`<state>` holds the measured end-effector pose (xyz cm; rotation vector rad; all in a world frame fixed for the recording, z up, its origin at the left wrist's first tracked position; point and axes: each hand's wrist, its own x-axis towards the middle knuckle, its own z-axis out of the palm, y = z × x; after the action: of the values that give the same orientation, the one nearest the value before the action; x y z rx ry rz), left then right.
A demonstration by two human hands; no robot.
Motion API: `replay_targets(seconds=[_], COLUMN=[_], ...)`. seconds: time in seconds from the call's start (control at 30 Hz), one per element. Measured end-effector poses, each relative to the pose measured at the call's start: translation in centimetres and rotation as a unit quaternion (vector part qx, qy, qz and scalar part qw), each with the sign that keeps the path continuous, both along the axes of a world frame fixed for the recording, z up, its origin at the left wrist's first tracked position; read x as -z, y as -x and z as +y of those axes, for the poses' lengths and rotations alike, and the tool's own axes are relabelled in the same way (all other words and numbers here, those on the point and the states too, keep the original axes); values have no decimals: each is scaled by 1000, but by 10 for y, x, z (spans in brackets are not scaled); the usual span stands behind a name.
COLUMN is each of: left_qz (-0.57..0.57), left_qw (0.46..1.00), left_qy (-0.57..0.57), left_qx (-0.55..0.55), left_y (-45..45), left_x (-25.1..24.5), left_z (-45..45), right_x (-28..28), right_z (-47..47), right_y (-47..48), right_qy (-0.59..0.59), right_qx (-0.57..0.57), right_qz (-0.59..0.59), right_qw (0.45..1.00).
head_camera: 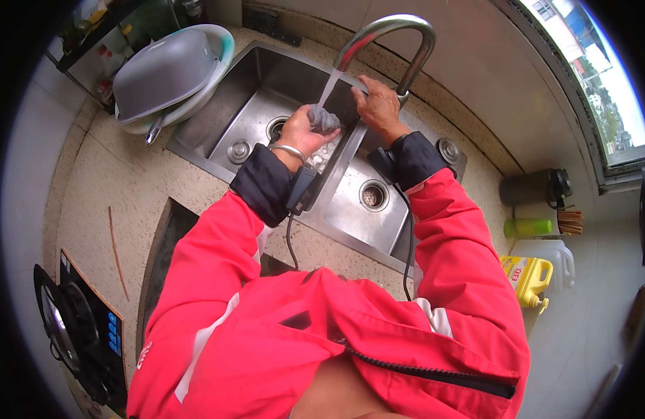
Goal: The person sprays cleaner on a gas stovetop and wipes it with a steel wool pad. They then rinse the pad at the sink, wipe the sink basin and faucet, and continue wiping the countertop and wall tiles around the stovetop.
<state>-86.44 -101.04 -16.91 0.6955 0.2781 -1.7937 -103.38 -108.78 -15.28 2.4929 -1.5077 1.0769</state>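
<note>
My left hand [300, 135] holds a crumpled grey scrubbing pad or cloth [322, 120] over the left basin [252, 128] of a stainless steel double sink. A stream of water [330, 89] runs from the curved chrome tap [388, 23] onto it. Beside the tap's base is my right hand [379, 106], thumb and fingers apart, with nothing seen in it. Whether it touches the tap cannot be made out. Part of the left drain is hidden behind my left wrist.
A grey basin [162, 73] rests tilted in a white basin [225, 47] on the left counter. An induction cooker [94, 314] with a lidded pan [60, 324] stands lower left. At right are a dark jug [529, 187], a green cup [527, 227] and a yellow detergent jug [529, 275]. Cables hang from both wrists.
</note>
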Motion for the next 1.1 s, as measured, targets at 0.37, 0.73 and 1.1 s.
replay_targets(seconds=[0.37, 0.73, 1.1], left_qz=[71, 0, -25], left_qw=[996, 994, 995], left_qy=[23, 106, 75], left_qx=[-37, -5, 62], left_y=[-9, 8, 0], left_x=[19, 37, 34], left_z=[-15, -9, -15], right_x=[1, 37, 27], right_z=[-40, 66, 48], right_y=[2, -53, -40], right_qy=[-97, -183, 6], right_qx=[-25, -199, -199], right_qz=[69, -174, -98], right_qw=[993, 947, 975])
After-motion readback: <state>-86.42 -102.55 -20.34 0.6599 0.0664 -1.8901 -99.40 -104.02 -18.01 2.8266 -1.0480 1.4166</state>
